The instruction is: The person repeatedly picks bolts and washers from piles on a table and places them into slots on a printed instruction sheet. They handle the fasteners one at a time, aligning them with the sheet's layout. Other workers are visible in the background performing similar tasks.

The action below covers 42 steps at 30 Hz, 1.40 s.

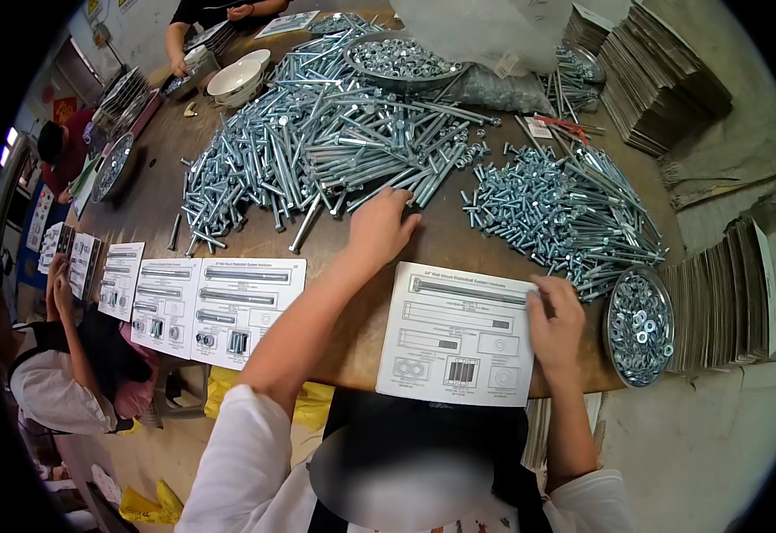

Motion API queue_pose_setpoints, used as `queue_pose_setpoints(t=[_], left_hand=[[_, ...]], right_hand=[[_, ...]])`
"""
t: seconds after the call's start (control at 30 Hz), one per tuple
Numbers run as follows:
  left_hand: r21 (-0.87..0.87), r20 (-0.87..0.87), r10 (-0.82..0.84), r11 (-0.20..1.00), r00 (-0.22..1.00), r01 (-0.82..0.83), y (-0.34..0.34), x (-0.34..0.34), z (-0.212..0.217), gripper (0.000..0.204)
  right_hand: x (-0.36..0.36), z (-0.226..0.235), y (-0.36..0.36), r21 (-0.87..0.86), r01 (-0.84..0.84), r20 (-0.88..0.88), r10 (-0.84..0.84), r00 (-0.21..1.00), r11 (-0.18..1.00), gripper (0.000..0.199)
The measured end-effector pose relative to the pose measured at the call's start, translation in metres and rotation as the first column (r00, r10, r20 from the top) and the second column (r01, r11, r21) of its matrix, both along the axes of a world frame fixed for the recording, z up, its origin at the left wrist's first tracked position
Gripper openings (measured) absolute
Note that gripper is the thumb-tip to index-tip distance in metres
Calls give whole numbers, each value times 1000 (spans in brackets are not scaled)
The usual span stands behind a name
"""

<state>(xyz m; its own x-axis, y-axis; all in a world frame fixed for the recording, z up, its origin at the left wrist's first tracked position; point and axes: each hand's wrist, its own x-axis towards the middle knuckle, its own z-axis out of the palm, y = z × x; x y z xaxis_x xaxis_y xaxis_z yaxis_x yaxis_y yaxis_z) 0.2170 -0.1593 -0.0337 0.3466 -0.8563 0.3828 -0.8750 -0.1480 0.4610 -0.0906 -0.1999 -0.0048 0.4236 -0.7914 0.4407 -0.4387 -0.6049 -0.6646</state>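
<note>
A white printed card (457,377) with drawings of hardware lies at the table's edge in front of me. A long bolt (468,291) lies across its top, over or among the printed outlines. My right hand (558,322) is curled at the card's upper right edge, gripping it beside the bolt's end. Beyond the card, my left hand (382,229) reaches to the near edge of a big pile of silvery bolts (272,160). Its thumb and fingers are apart, around the ends of some long bolts (432,178). Its palm is hidden.
A second bolt pile (557,209) lies to the right, near a metal bowl of washers (614,333). A bowl of nuts (397,67) stands at the back. More printed cards (250,306) lie left. Stacked cardboard (721,289) lines the right. Co-workers' hands (59,280) show left and far.
</note>
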Motion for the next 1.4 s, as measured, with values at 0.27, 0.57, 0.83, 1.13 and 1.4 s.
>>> queue_pose_setpoints(t=[0.27, 0.57, 0.83, 1.13, 1.4], left_hand=[[-36, -252, 52, 997, 966, -63, 21, 29, 13, 18], [40, -37, 41, 998, 999, -39, -7, 18, -8, 24], [65, -588, 113, 994, 801, -92, 97, 41, 15, 25], [44, -632, -233, 941, 739, 335, 137, -50, 39, 19], [18, -196, -315, 946, 928, 325, 122, -55, 17, 26]], right_hand=[[2, 20, 7, 1, -37, 33, 37, 999, 999, 12], [54, 35, 23, 43, -205, 181, 194, 964, 978, 11], [-41, 4, -3, 301, 126, 186, -188, 964, 945, 14], [-2, 11, 33, 140, -150, 9, 150, 989, 979, 21], [-8, -21, 22, -17, -215, -105, 212, 972, 976, 12]])
